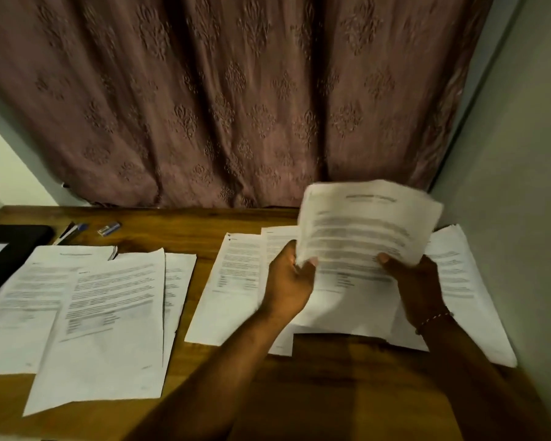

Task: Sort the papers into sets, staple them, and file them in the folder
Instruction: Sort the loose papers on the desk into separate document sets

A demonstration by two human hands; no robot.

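Note:
Both hands hold a thin stack of printed sheets (366,224) raised above the right side of the wooden desk (178,230). My left hand (291,281) grips its lower left corner, and my right hand (417,278) grips its lower right edge, thumb on top. The raised stack is motion-blurred. Under it several loose printed pages (233,284) lie overlapping. Another spread of pages (109,313) covers the desk's left half. A black folder (10,246) lies at the far left edge. A small blue stapler (109,228) sits near the desk's back.
Pens (69,232) lie beside the folder, left of the stapler. A patterned brown curtain (236,100) hangs behind the desk. A grey wall (509,218) closes the right side, against the papers there. Bare wood shows at the front of the desk between my arms.

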